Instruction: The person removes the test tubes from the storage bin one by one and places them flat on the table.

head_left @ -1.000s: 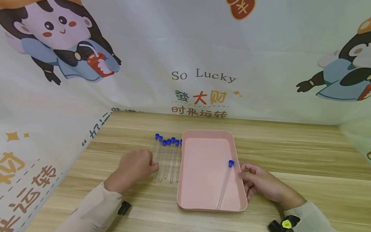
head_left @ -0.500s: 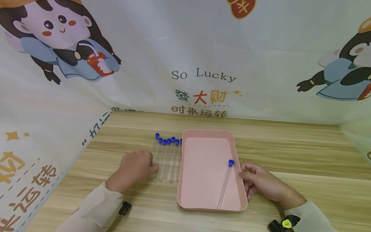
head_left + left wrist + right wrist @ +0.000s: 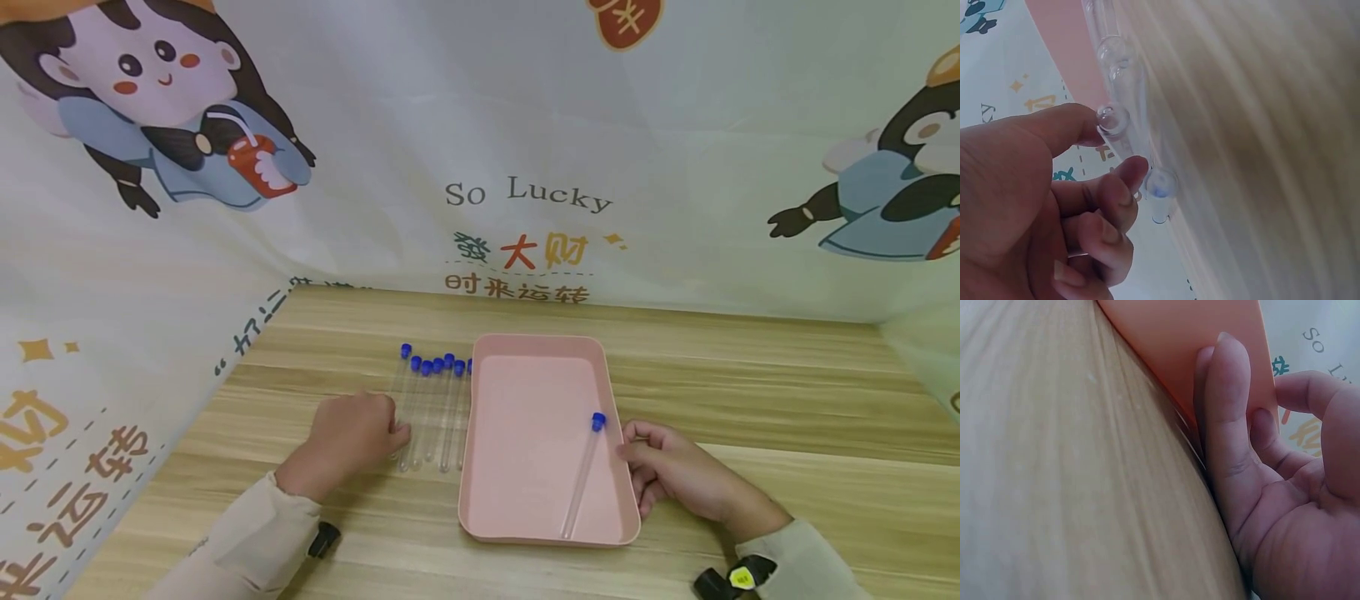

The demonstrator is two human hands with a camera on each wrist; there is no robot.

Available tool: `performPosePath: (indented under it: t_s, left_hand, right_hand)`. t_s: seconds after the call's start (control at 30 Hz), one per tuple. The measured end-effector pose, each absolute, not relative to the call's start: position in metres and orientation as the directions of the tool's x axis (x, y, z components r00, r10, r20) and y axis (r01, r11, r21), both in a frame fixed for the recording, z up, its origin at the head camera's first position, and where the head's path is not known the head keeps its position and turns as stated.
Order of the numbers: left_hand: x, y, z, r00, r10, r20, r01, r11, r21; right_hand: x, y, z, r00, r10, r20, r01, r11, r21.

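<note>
Several clear test tubes with blue caps (image 3: 427,367) lie side by side on the table, left of a pink tray (image 3: 540,467). My left hand (image 3: 352,437) is at the leftmost tubes. In the left wrist view its thumb and index finger pinch one test tube (image 3: 1114,122) near the rounded end, with other tube ends close by. One more blue-capped test tube (image 3: 581,483) lies slanted inside the tray, along its right side. At the tray's right wall is my right hand (image 3: 678,471), thumb over the rim and fingers against the outside, gripping it.
A wood-grain table (image 3: 750,383) carries everything. Printed cloth (image 3: 375,125) hangs behind and at the sides. The tray's left edge covers part of the rightmost tubes. Black wrist devices (image 3: 324,540) sit at both cuffs.
One tube's cap near the left end has shifted slightly toward me since a second ago. Both hands and the tray stay almost where they were.
</note>
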State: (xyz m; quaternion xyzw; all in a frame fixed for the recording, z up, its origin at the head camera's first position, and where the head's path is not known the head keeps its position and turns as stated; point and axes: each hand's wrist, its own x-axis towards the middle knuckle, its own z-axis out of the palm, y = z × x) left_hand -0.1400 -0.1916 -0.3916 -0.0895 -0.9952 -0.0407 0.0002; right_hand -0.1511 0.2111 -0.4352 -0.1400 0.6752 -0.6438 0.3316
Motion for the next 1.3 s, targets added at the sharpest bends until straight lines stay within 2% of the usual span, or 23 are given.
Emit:
performPosePath:
  t_s: [0.67, 0.97, 1.3]
  left_hand:
    - [-0.14, -0.192, -0.394, -0.985, 0.173, -0.016, 0.171, 0.983, 0.071]
    - [-0.137, -0.182, -0.386, -0.98, 0.192, 0.058, 0.196, 0.977, 0.084]
    - [-0.131, -0.15, -0.367, -0.954, 0.259, 0.152, 0.275, 0.956, 0.099]
  right_hand:
    - [-0.15, 0.211, -0.434, -0.749, -0.609, -0.26, 0.224, 0.137, -0.965]
    - [-0.15, 0.209, -0.434, -0.747, -0.607, -0.27, 0.236, 0.138, -0.962]
    - [-0.149, 0.21, -0.433, -0.743, -0.616, -0.262, 0.229, 0.133, -0.964]
